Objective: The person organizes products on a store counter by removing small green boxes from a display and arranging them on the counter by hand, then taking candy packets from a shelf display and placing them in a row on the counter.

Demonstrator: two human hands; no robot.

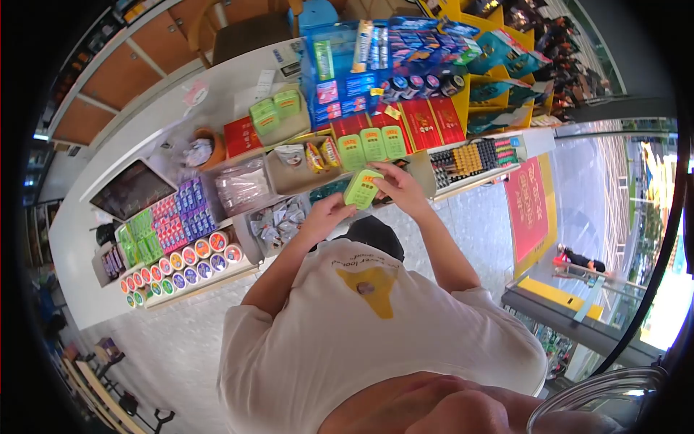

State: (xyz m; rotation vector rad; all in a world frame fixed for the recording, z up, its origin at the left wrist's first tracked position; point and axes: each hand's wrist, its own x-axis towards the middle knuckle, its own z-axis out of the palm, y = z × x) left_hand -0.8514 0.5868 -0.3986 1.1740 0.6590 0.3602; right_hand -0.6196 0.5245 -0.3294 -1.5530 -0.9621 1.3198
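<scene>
Both hands hold one small light-green pack (pixel 362 189) with orange and dark lettering, tilted in front of my chest. My left hand (pixel 329 214) is closed on its lower left corner. My right hand (pixel 402 189) grips its upper right side, fingers bent round the edge. Just beyond, a row of matching green packs (pixel 373 145) stands by a red box (pixel 421 124) on the counter. Two more green stacks (pixel 275 111) sit farther left. Near my hands, an open box (pixel 286 178) holds a few orange and white sachets. What my fingertips press behind the pack is hidden.
A blue display rack (pixel 340 90) of small goods stands at the back, beside yellow shelves (pixel 499 76) of bags. Stacked round tubs (pixel 189 256), a dark screen (pixel 134 189) and a bin of wrapped items (pixel 278 226) line the counter's left. A glass door (pixel 589 195) is at right.
</scene>
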